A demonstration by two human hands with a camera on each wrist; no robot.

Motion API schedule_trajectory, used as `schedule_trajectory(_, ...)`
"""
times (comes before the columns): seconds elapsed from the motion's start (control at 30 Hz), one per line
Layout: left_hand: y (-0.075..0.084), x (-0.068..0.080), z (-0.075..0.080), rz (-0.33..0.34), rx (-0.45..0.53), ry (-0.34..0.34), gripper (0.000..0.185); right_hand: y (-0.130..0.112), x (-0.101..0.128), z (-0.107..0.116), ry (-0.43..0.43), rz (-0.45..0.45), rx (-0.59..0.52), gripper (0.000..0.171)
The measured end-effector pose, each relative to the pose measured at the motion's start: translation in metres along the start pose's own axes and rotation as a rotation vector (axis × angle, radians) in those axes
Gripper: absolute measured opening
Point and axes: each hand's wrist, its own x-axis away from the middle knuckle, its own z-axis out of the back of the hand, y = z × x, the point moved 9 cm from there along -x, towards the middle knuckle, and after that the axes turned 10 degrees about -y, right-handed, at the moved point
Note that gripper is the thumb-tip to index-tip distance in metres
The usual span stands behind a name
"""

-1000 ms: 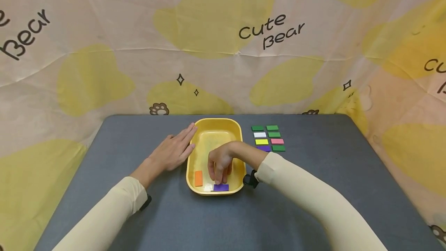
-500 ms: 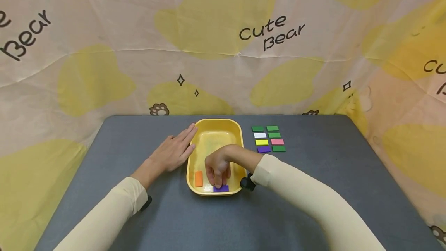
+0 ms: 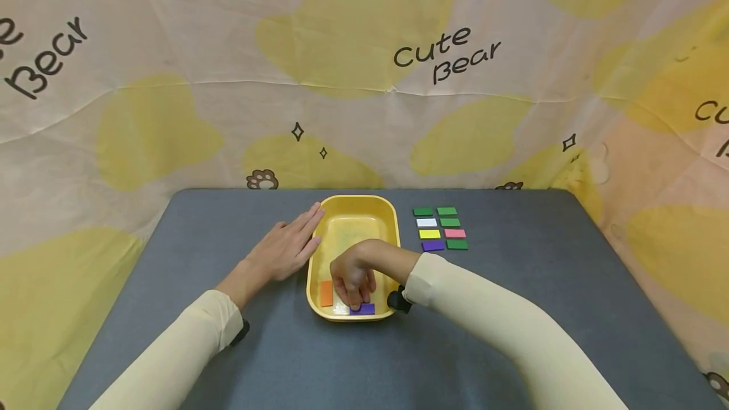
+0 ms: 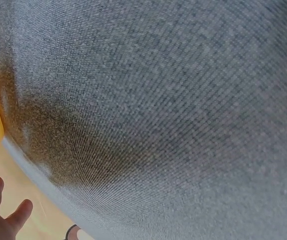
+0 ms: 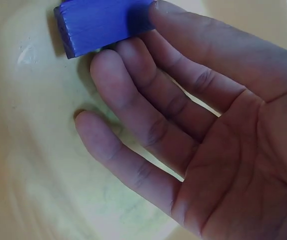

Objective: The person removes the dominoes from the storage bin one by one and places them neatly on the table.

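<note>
A yellow tray (image 3: pixel 353 199) stands on the grey table (image 3: pixel 501 309). In its near end lie an orange block (image 3: pixel 326 293), a white block (image 3: pixel 340 309) and a purple block (image 3: pixel 366 309). My right hand (image 3: pixel 354 283) reaches down into the tray. In the right wrist view the right hand (image 5: pixel 183 135) has nearly straight fingers, and the index fingertip lies on one end of the purple block (image 5: pixel 101 22); the thumb is hidden. My left hand (image 3: pixel 286 244) lies flat on the table against the tray's left rim, holding nothing. Only its fingertips (image 4: pixel 6 215) show in the left wrist view.
Several small blocks (image 3: pixel 439 228), green, white, yellow, pink and purple, lie in two rows on the table right of the tray. A patterned cloth backdrop (image 3: pixel 364 68) rises behind the table's far edge.
My right hand has shifted a little left and nearer inside the tray, staying over the purple block. The left hand has not moved.
</note>
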Motion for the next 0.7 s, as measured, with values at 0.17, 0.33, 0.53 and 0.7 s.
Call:
schedule_trajectory(0.17, 0.0, 0.0, -0.001, 0.002, -0.003, -0.004, 0.061, -0.001, -0.001, -0.001, 0.009, 0.007, 0.016, 0.011)
schedule_trajectory(0.33, 0.0, -0.001, -0.001, 0.002, -0.011, -0.002, 0.061, -0.001, 0.002, -0.001, 0.013, 0.013, 0.034, 0.011)
schedule_trajectory(0.53, -0.001, -0.001, -0.001, 0.006, -0.011, -0.016, 0.061, -0.001, 0.013, 0.008, 0.034, 0.028, 0.042, 0.009)
schedule_trajectory(0.7, 0.0, -0.001, -0.001, 0.006, -0.01, -0.019, 0.061, -0.002, 0.028, 0.019, 0.102, 0.066, 0.076, 0.007)
